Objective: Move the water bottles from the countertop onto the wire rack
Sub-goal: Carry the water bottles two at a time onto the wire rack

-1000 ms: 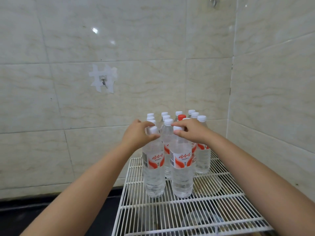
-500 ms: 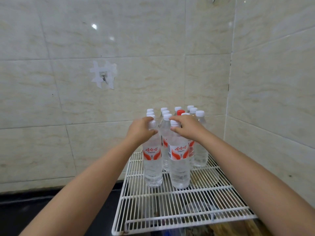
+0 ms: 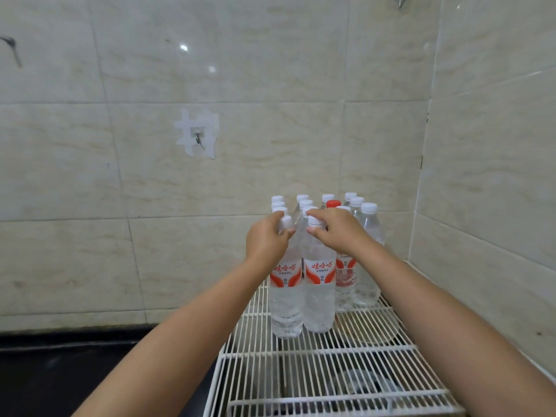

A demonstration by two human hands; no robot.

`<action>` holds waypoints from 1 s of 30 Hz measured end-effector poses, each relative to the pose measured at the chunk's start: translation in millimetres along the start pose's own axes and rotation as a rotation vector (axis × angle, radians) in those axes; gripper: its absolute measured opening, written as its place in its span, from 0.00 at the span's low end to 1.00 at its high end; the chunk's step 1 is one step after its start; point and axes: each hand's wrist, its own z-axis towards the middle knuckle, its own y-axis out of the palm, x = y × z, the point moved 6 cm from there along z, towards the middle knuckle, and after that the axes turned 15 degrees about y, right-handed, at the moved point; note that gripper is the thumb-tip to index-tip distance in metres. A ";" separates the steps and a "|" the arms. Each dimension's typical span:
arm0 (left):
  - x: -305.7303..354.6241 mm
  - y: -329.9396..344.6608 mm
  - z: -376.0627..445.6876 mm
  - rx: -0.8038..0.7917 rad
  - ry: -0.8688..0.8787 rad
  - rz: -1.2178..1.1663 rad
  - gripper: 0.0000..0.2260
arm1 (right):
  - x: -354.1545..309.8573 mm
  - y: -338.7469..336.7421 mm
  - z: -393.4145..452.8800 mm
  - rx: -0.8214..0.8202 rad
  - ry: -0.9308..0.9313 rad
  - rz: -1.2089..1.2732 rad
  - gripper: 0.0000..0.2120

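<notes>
A white wire rack [image 3: 346, 374] is seen in the corner where the tiled back wall [image 3: 270, 130] meets the tiled side wall [image 3: 496, 176]; its right edge runs along the side wall and its left edge borders a dark countertop [image 3: 60, 371]. The near half of the rack is left open, its front rim turned up along the bottom of the view. Two water bottles are held upright at the front of the cluster, standing on the wires and touching each other. The left bottle [image 3: 285, 296] is gripped at the neck by the left hand [image 3: 266, 240], fingers curled round just under the white cap. The right bottle [image 3: 319, 293] is pinched at its cap and neck by the right hand [image 3: 338, 233], fingertips on the cap's top edge. Directly behind them, a packed group of further bottles [image 3: 365, 266] is set in rows reaching back to the wall, all white-capped except one with a red cap [image 3: 333, 203]. On the back wall a small hook [image 3: 198, 136] is fixed amid white tape remnants.
</notes>
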 end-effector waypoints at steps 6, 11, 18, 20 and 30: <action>-1.7 3.0 0.8 0.016 0.014 0.011 0.22 | 3.8 2.8 -2.8 0.048 0.009 0.069 0.20; 1.2 4.6 1.0 -0.017 0.037 0.020 0.22 | 6.4 2.5 -4.0 0.071 0.050 0.065 0.20; -1.3 6.3 -2.7 -0.016 0.042 -0.009 0.21 | 7.9 5.0 -5.9 0.112 0.103 0.069 0.19; -1.3 7.4 -7.0 -0.025 0.054 -0.024 0.22 | 8.0 7.6 -7.7 0.116 0.094 0.077 0.19; -52.4 -73.6 -39.8 -0.079 0.156 0.636 0.15 | -43.7 12.1 -28.3 0.340 -0.127 -0.065 0.19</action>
